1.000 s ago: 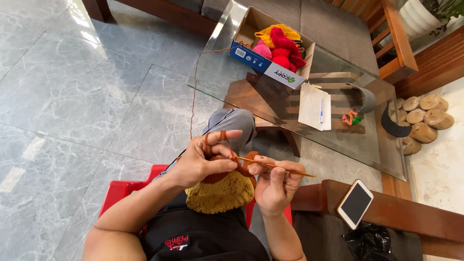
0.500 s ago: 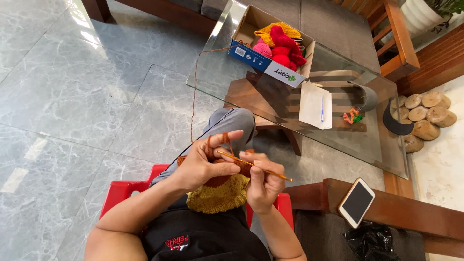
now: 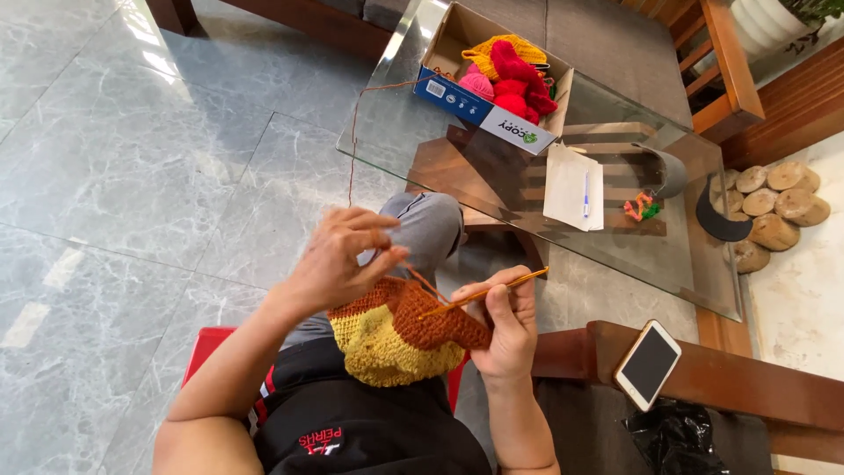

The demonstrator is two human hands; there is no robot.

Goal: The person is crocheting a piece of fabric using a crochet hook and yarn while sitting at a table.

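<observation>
My right hand (image 3: 507, 330) grips a thin orange crochet hook (image 3: 492, 291) and pinches the edge of a crocheted piece (image 3: 400, 332), brown on top and yellow below, resting on my lap. My left hand (image 3: 338, 255) is raised just left of the piece, fingers pinching a brown yarn strand (image 3: 352, 141) that runs up to the cardboard box (image 3: 492, 123) on the glass table. The strand stays taut between the hand and the piece.
A glass table (image 3: 413, 141) stands ahead with the box of red, pink and yellow yarn, a paper sheet with a pen (image 3: 576, 187) and small coloured scraps (image 3: 640, 208). A phone (image 3: 647, 364) lies on a wooden armrest at right. I sit on a red stool (image 3: 204, 352).
The crocheted piece has turned, showing its brown band. My left hand has lifted and moved left, pulling yarn. The hook's tip now points up to the right.
</observation>
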